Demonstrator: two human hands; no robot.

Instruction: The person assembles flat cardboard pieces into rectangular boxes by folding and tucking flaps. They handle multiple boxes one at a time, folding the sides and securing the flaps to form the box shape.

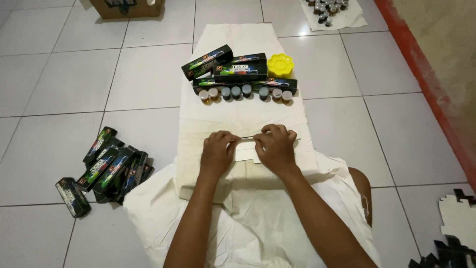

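The person is sitting on the tiled floor (59,69) with a long white cloth (233,39) spread in front. Both hands are resting on the near part of this cloth, close together. The left hand (216,151) and the right hand (275,147) are each closing their grip on a flat white cardboard piece (244,150), one hand at each end. The piece is pale, thin and lying flat, with a straight upper edge showing between the thumbs; the fingers are covering most of it, so its full shape is not possible to tell.

Farther along the cloth, a row of small paint pots (245,92) with round lids is standing side by side. Just behind the row, several dark long boxes (233,67) with colourful print are lying stacked, and a yellow flower-shaped palette (280,65) is sitting beside them on the right. On the floor to the left, well apart from the hands, a loose heap of similar dark boxes (111,168) is lying.
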